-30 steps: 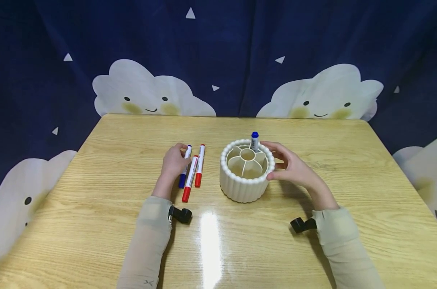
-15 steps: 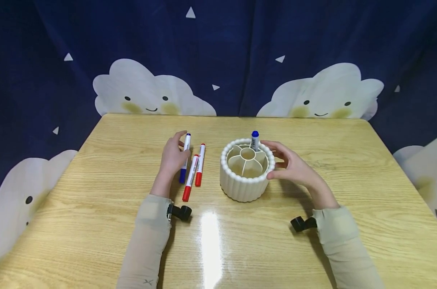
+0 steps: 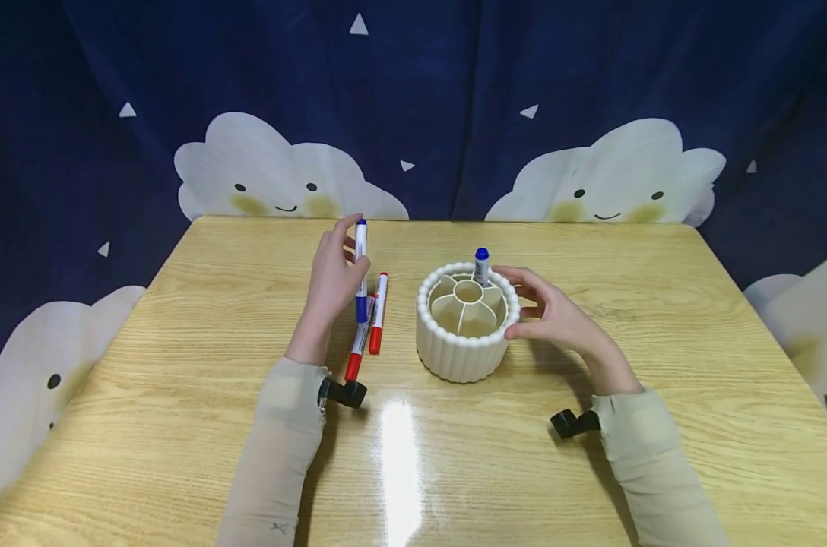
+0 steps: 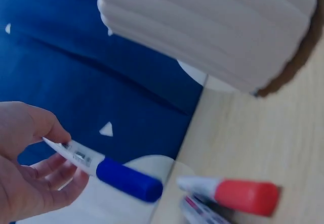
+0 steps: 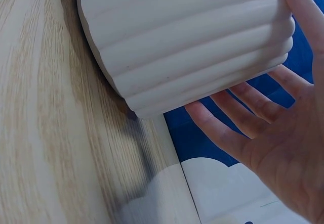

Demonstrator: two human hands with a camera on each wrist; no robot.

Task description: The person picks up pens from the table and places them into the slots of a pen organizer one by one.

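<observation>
My left hand [image 3: 337,266] pinches a blue-capped whiteboard marker [image 3: 362,266] between thumb and fingers. Its blue cap [image 4: 129,179] points down, and the marker is raised above two red-capped markers. One red marker [image 3: 378,315] lies to the right; the other red marker [image 3: 354,363] is partly covered by the blue one in the head view. My right hand [image 3: 557,319] holds the right side of a cream ribbed pen holder [image 3: 461,357], thumb at the near side and fingers round the far side. Another blue marker [image 3: 482,266] stands in a rear compartment of the holder.
The pen holder has a round centre tube [image 3: 468,292] with dividers around it. All this is on a wooden table [image 3: 181,380], backed by a dark blue cloud-patterned curtain [image 3: 427,91]. Wrist cameras [image 3: 348,393] stick out inward from both sleeves.
My left hand has lifted the blue marker off the table, moving it away from me and slightly right, and tilting it more upright. The right hand and pen holder stay put.
</observation>
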